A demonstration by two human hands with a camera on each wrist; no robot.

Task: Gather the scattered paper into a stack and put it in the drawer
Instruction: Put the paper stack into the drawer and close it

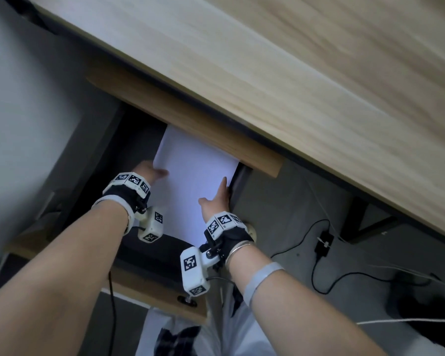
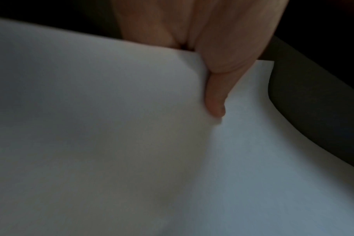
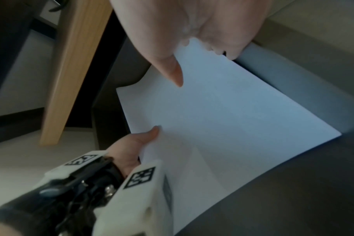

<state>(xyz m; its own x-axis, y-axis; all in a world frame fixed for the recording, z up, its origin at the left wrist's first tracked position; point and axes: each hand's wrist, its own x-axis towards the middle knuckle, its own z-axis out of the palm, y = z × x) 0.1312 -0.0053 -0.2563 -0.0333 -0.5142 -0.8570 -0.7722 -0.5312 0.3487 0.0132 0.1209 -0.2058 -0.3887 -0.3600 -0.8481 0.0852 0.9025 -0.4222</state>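
A stack of white paper (image 1: 193, 176) slopes down into the open drawer (image 1: 149, 255), its far end under the desk's wooden apron (image 1: 190, 119). My left hand (image 1: 156, 173) grips the stack's left edge; its thumb (image 2: 215, 95) lies on top and its fingers are hidden beneath. My right hand (image 1: 213, 194) holds the right edge close to the drawer's side wall (image 1: 238, 181). The right thumb (image 3: 173, 73) sits on the sheet and the index finger runs along the edge. The paper (image 3: 222, 127) hangs a little above the dark drawer bottom (image 3: 293, 191).
The light wooden desk top (image 1: 306, 73) overhangs the drawer. The drawer's wooden front (image 1: 149, 291) is nearest me, with a small round fitting (image 1: 188, 301). Black cables and an adapter (image 1: 324, 244) lie on the grey floor to the right. A pale wall (image 1: 23, 124) stands at the left.
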